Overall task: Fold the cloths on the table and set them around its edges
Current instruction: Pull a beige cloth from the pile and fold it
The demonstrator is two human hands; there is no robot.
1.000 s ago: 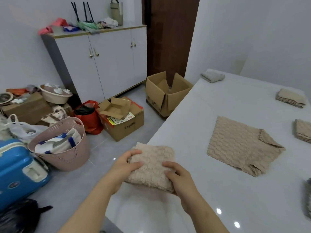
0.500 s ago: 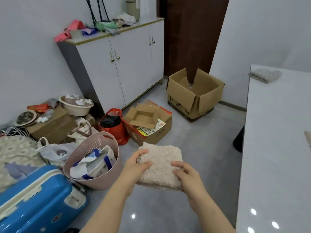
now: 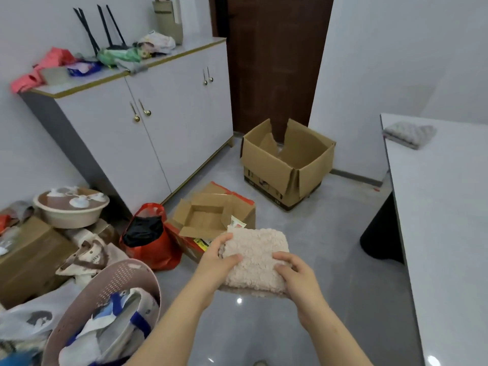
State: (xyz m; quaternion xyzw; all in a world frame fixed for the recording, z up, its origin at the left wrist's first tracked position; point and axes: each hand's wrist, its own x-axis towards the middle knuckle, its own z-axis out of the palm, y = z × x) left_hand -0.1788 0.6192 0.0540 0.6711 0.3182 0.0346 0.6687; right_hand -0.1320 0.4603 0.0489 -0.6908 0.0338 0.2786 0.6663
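Over open floor point(image 3: 330, 260), both hands grip folded cloth point(image 3: 256, 260).

we're inside a lived-in home here, some spare or utility room by the look of it. a low white cabinet point(image 3: 163, 133) with brass handles runs along the left wall, its top littered with bags, wrappers and thin black antennas point(image 3: 89, 30). a dark wooden door point(image 3: 272, 62) stands just beyond it. down on the grey tiled floor point(image 3: 330, 260) it's household clutter: a big open cardboard box point(image 3: 285, 165), a smaller carton point(image 3: 211, 215), a red shopping bag point(image 3: 155, 247), a pink laundry basket point(image 3: 124, 281) stuffed full and a beige wash basin point(image 3: 71, 210). on the right is a white counter point(image 3: 449, 233), with a folded grey cloth point(image 3: 409, 133) at its far left corner.
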